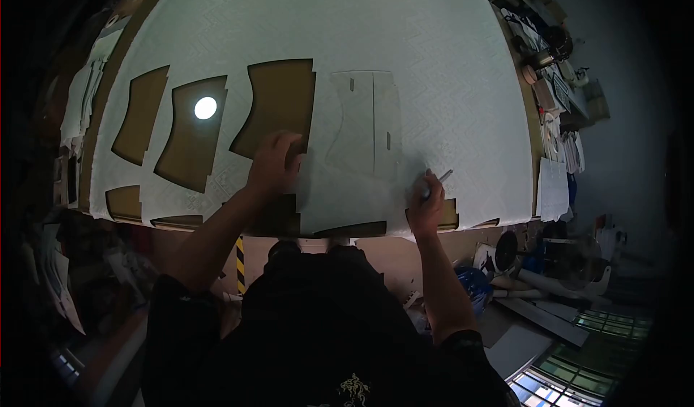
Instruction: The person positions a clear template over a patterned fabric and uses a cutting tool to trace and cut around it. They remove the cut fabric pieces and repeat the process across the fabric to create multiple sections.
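Note:
White patterned fabric covers the table before me. A clear template with a curved left side, a long straight line and two small dark slots lies flat on it. My right hand is closed around a slim pen-like tool, just right of the template's lower corner. My left hand rests left of the template, at the lower edge of a large brown opening. Its fingers are bent, with thumb and forefinger apart; I see nothing held, though part of the palm side is hidden.
More curved brown openings run leftward through the fabric, one with a bright round light spot. Papers hang at the right edge, where several tools and a dark round object sit. A fan stands on the floor, lower right.

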{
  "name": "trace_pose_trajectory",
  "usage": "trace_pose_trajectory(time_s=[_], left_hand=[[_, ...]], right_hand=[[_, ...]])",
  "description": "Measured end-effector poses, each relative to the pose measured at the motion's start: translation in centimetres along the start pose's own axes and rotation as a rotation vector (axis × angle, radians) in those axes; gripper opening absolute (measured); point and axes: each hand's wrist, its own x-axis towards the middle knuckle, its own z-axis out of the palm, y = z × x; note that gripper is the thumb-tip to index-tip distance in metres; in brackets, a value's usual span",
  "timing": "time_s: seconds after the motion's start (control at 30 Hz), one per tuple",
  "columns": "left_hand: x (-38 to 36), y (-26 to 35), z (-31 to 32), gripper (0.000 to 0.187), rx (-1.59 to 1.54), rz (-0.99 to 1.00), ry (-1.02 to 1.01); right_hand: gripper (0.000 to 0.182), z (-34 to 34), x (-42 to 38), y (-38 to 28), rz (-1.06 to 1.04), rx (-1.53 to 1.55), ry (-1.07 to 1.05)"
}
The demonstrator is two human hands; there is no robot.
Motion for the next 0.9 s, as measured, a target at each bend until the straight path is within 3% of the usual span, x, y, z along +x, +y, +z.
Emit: trace_pose_trajectory(time_s=[0.1,0.2,0.3,0.37,0.47,0.57,0.9], left_hand=[[2.0,0.6,1.4,0.047,0.1,0.09,0.052],[5.8,1.1,3.4,0.055,0.098,0.161,-0.016],[8.4,2.3,4.6,0.062,0.254,0.173,-0.104],[9.1,1.8,5.1,0.068,0.487,0.284,-0.23],[7.7,1.6,4.4,0.068,0.429,0.341,-0.295],[6.5,1.2,3.7,0.07,0.366,0.305,-0.374],[9.5,0.9,4.1,0.074,0.349,0.401,-0.316]], right_hand=[[0.036,-0.2,1.7,-1.5,-0.011,0.063,-0.063],[0.041,1.2,4.6,-2.6,-0.053,0.122,-0.124],[0.048,2.2,5.0,-2.5,-0.099,0.153,-0.204],[0.051,2.2,4.6,-2.5,-0.139,0.137,-0.252],[0.05,0.9,2.6,-3.0,-0.108,0.175,-0.31],[0.053,-0.2,0.6,-3.3,-0.22,0.111,-0.319],[0.053,-0.2,0.1,-3.2,-0.173,0.158,-0.314]])
